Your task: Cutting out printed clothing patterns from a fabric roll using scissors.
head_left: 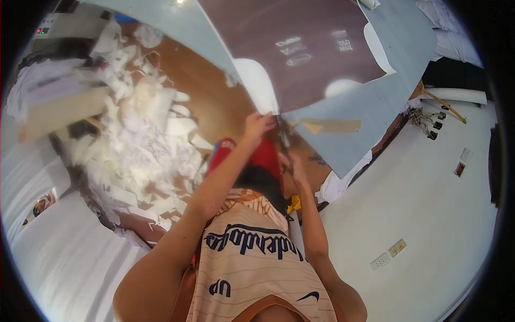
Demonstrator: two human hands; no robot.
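A large printed sheet (300, 53), dark brown with white uncut margins and rounded edges, lies over the table and reaches toward me. My left hand (258, 127) pinches its near corner, where a white strip ends. My right hand (291, 164), just to the right and closer to my body, is closed round a pair of dark scissors (283, 137). Their blades point away from me and meet the sheet's near corner beside my left fingers. The exact position of the blades is hard to make out.
The grey-blue table (343, 145) carries a strip of brown tape (330, 126). White scraps (147, 129) cover much of the brown floor (204, 80) at left. Along the right, a white wall (407, 204) has sockets (397, 248); cables (426, 121) hang near the table's right edge.
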